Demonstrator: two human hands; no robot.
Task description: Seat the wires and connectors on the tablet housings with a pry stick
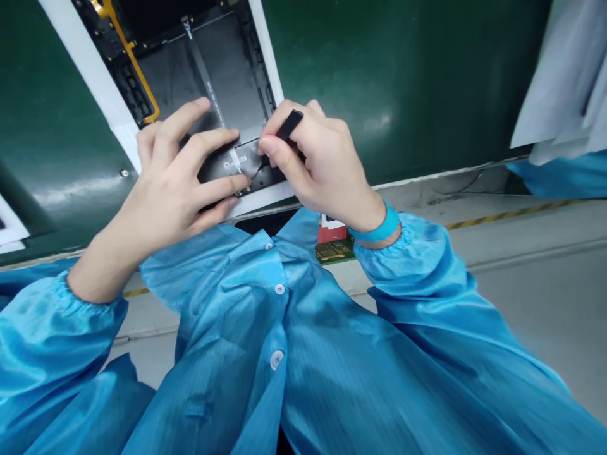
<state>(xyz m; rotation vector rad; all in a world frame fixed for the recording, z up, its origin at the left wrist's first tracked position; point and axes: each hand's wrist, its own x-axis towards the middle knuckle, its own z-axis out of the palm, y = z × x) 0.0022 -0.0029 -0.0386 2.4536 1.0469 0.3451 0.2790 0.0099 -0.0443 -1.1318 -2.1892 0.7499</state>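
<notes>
My right hand (318, 158) pinches a slim black tool (290, 125) that looks like tweezers. Its thin tip points down and left at the near edge of an opened flat electronic device (173, 72). My left hand (183, 177) lies over the device with its fingers spread. One of its fingertips rests beside the tool's tip, near the lower end of a grey ribbon cable (208, 82). The cable runs lengthwise over the dark inner panel. What exactly lies under the fingertip and the tip is hidden.
White strips (90, 76) border the device on the green work surface (403, 82). An orange flex cable (130, 54) runs along the device's left side. White sheets (559, 82) hang at the right. Below the table edge, a green circuit board (334, 251) shows beside something red.
</notes>
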